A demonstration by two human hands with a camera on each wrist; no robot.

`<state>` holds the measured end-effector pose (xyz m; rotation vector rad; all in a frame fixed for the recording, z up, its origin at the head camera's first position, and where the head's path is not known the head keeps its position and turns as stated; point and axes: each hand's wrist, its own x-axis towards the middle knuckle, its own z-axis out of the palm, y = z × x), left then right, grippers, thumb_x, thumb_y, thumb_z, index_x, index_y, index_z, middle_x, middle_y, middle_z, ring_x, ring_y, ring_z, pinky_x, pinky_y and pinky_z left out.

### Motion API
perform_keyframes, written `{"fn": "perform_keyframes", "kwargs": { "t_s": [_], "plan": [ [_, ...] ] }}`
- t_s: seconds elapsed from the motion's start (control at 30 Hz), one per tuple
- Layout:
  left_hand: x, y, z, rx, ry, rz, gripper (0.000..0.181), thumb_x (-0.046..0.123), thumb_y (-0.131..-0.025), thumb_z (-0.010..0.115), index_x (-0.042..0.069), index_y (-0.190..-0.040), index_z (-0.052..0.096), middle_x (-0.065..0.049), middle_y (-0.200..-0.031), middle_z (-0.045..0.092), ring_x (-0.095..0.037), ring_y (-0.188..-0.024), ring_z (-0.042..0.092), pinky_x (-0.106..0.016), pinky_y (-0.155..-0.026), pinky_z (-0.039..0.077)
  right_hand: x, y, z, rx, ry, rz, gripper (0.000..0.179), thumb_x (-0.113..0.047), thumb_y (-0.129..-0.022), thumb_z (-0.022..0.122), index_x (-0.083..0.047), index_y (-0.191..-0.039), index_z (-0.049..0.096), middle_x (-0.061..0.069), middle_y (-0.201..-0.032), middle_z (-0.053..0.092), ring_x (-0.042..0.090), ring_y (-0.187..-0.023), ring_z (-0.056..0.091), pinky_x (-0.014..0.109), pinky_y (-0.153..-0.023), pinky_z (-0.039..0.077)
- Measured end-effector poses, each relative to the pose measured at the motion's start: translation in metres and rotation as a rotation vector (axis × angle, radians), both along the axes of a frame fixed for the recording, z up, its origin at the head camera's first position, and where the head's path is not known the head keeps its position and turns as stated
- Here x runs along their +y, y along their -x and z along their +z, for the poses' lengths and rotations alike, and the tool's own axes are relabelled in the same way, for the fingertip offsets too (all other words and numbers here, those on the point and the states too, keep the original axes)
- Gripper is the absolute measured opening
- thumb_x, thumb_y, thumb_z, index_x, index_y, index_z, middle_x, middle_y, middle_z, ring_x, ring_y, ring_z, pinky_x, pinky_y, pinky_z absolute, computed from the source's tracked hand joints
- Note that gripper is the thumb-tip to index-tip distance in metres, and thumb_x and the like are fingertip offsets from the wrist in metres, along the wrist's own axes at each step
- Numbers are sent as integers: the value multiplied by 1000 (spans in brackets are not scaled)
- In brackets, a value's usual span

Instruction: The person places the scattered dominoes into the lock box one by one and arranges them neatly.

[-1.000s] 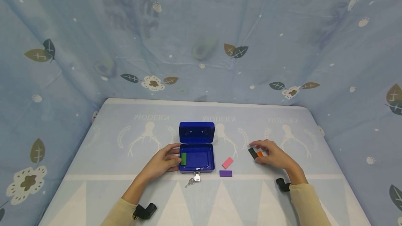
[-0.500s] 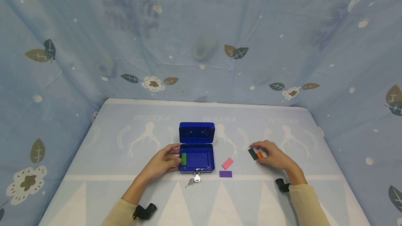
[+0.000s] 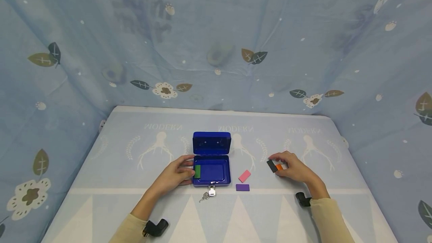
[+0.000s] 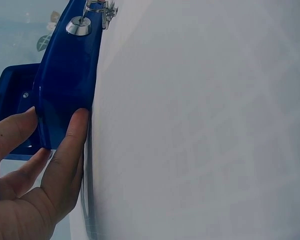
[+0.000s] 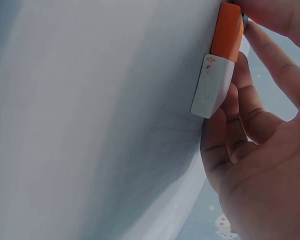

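Observation:
A blue cash box stands with its lid raised, and a green block lies inside at the left. My left hand rests against its left side; the left wrist view shows one fingertip at the rim and another along the wall. My right hand pinches a dark block by its ends between thumb and index finger. Against that block sits an orange block. In the right wrist view the orange block adjoins a white piece with orange smudges, near the other fingers.
A pink block and a purple block lie between the box and my right hand. Keys hang at the silver lock on the box's front. A patterned blue curtain rises behind the table.
Both hands and the blocks hold nearly the same places; the right thumb has shifted slightly at the dark block. The head view has tilted a little.

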<state>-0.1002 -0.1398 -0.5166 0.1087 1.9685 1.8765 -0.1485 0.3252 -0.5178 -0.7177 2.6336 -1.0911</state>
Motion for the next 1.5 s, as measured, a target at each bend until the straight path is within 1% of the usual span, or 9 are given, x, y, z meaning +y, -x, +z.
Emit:
{"fn": "perform_keyframes", "kwargs": {
  "t_s": [0.2, 0.43, 0.53, 0.73, 0.97, 1.17, 1.3, 1.4, 1.5],
  "plan": [
    [0, -1, 0, 7, 9, -2, 59, 2, -98, 63, 5, -151, 39, -28, -142, 46, -36, -119, 57, -44, -86, 59, 0, 1, 0, -9, -21, -18, 48, 0, -79, 83, -7, -123, 67, 7, -109, 60, 27, -99, 47, 41, -84, 37],
    [-1, 0, -1, 4, 13, -3, 60, 3, -97, 64, 7, -152, 39, -27, -142, 46, -36, -119, 58, -43, -85, 59, -1, 0, -1, -4, -14, -29, 45, -3, -80, 83, -6, -121, 67, 6, -107, 60, 26, -97, 47, 41, -84, 40],
    [-1, 0, -1, 6, 8, -11, 60, 3, -98, 64, 6, -152, 38, -28, -143, 45, -37, -120, 57, -43, -86, 59, -3, -1, -1, 16, -14, -35, 45, -4, -79, 83, -6, -121, 67, 5, -105, 60, 25, -95, 47, 39, -82, 41],
    [-2, 1, -1, 10, -7, -18, 60, 3, -98, 63, 5, -152, 38, -28, -143, 45, -39, -121, 56, -45, -87, 59, -10, -3, 0, 93, 4, -39, 46, -6, -78, 84, -5, -121, 68, 4, -102, 61, 23, -93, 49, 39, -80, 41],
    [-1, 0, 0, 4, -7, -10, 60, 2, -98, 63, 5, -152, 38, -28, -143, 45, -38, -120, 56, -45, -86, 59, -18, -6, 1, 103, -14, -79, 47, -10, -76, 86, -6, -119, 68, 5, -103, 62, 26, -96, 50, 40, -82, 40],
    [-1, 0, -1, 8, 3, -10, 60, 3, -98, 63, 5, -152, 39, -28, -142, 45, -37, -120, 57, -44, -86, 59, -32, -12, 6, 92, 17, -99, 47, -11, -79, 85, -7, -122, 67, 7, -106, 62, 28, -100, 52, 43, -84, 46],
    [-1, 0, -1, 7, -6, -13, 59, 2, -98, 63, 5, -152, 38, -28, -143, 45, -37, -120, 57, -44, -86, 59, -45, -15, 8, 102, 51, -103, 47, -9, -79, 85, -7, -122, 66, 9, -106, 63, 29, -101, 54, 46, -81, 50],
    [-1, 0, -1, 5, -10, -13, 59, 1, -98, 62, 4, -152, 38, -29, -143, 45, -37, -119, 57, -44, -86, 59, -55, -18, 9, 99, 69, -112, 48, -10, -78, 85, -9, -122, 66, 9, -106, 63, 30, -101, 54, 49, -82, 49],
    [-1, 0, -1, 5, -8, -12, 59, 1, -98, 62, 4, -151, 38, -28, -143, 45, -37, -119, 57, -44, -86, 59, -65, -22, 11, 73, 79, -127, 49, -12, -79, 86, -11, -123, 66, 9, -106, 63, 31, -102, 54, 52, -87, 47]
  ]
}}
